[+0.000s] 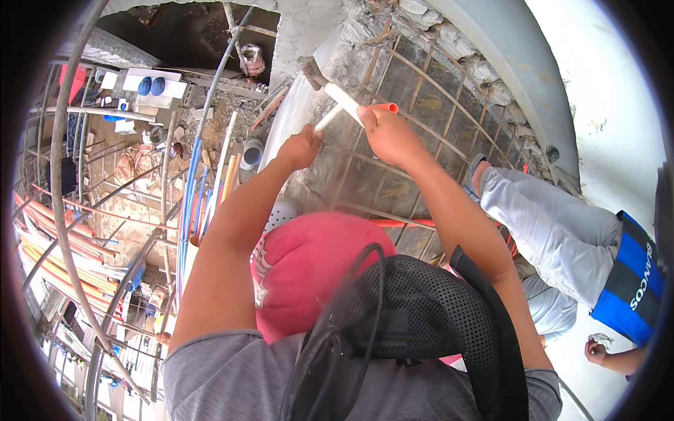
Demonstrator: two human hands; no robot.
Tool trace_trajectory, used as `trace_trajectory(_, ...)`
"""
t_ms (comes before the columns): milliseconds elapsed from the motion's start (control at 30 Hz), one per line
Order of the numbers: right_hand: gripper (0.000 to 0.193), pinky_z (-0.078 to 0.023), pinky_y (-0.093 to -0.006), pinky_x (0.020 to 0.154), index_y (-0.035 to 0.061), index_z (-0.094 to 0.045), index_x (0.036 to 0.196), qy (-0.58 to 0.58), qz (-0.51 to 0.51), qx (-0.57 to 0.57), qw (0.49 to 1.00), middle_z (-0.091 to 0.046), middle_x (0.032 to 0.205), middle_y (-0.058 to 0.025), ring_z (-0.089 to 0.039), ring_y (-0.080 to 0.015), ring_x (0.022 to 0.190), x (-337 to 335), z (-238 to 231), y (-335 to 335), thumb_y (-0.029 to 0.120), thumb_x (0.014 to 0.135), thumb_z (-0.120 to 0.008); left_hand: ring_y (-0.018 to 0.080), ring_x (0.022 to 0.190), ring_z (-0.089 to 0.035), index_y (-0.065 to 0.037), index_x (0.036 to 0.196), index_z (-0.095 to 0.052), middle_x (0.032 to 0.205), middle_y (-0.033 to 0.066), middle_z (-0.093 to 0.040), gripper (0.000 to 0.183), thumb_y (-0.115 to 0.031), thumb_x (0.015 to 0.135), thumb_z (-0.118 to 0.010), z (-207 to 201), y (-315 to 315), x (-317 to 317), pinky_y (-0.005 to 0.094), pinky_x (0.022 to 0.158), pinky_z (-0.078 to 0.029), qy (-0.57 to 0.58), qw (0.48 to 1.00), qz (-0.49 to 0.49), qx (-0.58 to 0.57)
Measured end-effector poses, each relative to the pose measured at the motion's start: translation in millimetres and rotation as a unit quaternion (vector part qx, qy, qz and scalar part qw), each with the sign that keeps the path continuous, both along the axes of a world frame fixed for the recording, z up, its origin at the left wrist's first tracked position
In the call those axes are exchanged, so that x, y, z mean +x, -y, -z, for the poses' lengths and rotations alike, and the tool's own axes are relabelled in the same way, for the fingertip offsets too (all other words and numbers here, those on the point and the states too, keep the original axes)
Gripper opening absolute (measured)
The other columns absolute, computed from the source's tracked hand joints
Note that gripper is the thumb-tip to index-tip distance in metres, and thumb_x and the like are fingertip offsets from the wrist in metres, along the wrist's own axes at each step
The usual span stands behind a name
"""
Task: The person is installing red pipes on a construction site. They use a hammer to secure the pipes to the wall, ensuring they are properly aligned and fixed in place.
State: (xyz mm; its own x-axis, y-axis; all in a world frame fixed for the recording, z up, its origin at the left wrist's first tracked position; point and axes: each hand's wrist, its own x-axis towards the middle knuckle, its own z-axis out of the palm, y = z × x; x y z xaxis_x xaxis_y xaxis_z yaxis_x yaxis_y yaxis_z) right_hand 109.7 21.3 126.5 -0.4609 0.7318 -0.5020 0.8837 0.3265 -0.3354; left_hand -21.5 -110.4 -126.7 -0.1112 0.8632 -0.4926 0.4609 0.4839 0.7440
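My right hand [387, 135] is closed round the pale handle of a hammer [344, 102], whose grey, dusty head points up and left. To its left, my left hand [300, 147] grips a thin white rod [329, 118] that slants up to the hammer handle and crosses or meets it. Just beyond my right knuckles shows an orange tube end [391, 108]; I cannot tell what it joins. Beneath both hands lies a rebar grid [421, 130] over grey concrete, with a rough broken edge [330, 151] on its left.
A co-worker in pale trousers [547, 221] and a blue-black top stands at right, by a curved grey wall [526, 56]. Poles [193, 175] rise at left beside a drop to a lower level with orange pipes [67, 263] and a grey bucket [251, 153]. A dark opening [186, 35] lies far left.
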Motion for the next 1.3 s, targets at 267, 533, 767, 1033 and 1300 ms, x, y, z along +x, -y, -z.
trace_trajectory(267, 0.055, -0.054, -0.0543, 0.082, 0.0038, -0.068, 0.121, -0.048, -0.004, 0.05, 0.998, -0.073, 0.088, -0.0202, -0.071, -0.0459, 0.087, 8.7, -32.4, 11.9, 0.05, 0.117, -0.037, 0.0605, 0.102, -0.067, -0.003, 0.124, -0.046, 0.105, 0.0396, -0.071, 0.047, -0.048, 0.116, -0.035, -3.6, 0.6, 4.0, 0.0671, 0.092, -0.051, -0.002, 1.0, -0.012, -0.006)
trace_trajectory(533, 0.058, -0.055, -0.0479, 0.067, 0.0014, -0.064, 0.105, 0.059, 0.0, -0.021, 0.998, -0.065, 0.076, -0.0148, -0.069, -0.0309, 0.063, 30.6, 13.5, -12.6, 0.05, 0.117, -0.036, 0.0612, 0.101, -0.067, -0.004, 0.123, -0.046, 0.104, 0.0393, -0.071, 0.048, -0.05, 0.116, -0.038, -13.7, 3.2, 2.5, 0.0669, 0.089, -0.051, 0.012, 1.0, -0.006, 0.004)
trace_trajectory(767, 0.059, -0.054, -0.0514, 0.079, 0.0022, -0.068, 0.109, 0.066, 0.075, -0.06, 0.993, -0.07, 0.086, -0.0184, -0.07, -0.0396, 0.082, 33.1, 32.5, -4.3, 0.055, 0.114, -0.043, 0.0607, 0.106, -0.065, -0.003, 0.126, -0.048, 0.106, 0.0394, -0.07, 0.05, -0.051, 0.116, -0.038, -7.8, 8.8, -2.1, 0.0651, 0.093, -0.049, 0.015, 1.0, 0.009, -0.008)
trace_trajectory(1033, 0.056, -0.05, -0.0475, 0.075, 0.0062, -0.071, 0.123, -0.037, 0.024, -0.014, 0.999, -0.066, 0.081, -0.0146, -0.066, -0.0327, 0.078, 12.9, 13.0, -5.5, 0.055, 0.115, -0.044, 0.0575, 0.111, -0.066, -0.004, 0.131, -0.051, 0.117, 0.0375, -0.071, 0.058, -0.056, 0.114, -0.033, -9.4, 6.9, -1.2, 0.0634, 0.099, -0.049, 0.039, 0.998, -0.008, -0.039)
trace_trajectory(1300, 0.056, -0.046, -0.039, 0.067, 0.004, -0.07, 0.12, -0.096, 0.007, 0.002, 0.995, -0.057, 0.074, -0.0073, -0.055, -0.0204, 0.067, -16.6, -54.8, -11.8, 0.055, 0.116, -0.046, 0.0598, 0.102, -0.065, -0.007, 0.122, -0.053, 0.103, 0.0359, -0.071, 0.05, -0.055, 0.114, -0.04, -7.3, 11.2, 6.4, 0.0654, 0.089, -0.048, 0.039, 0.997, -0.058, -0.015)
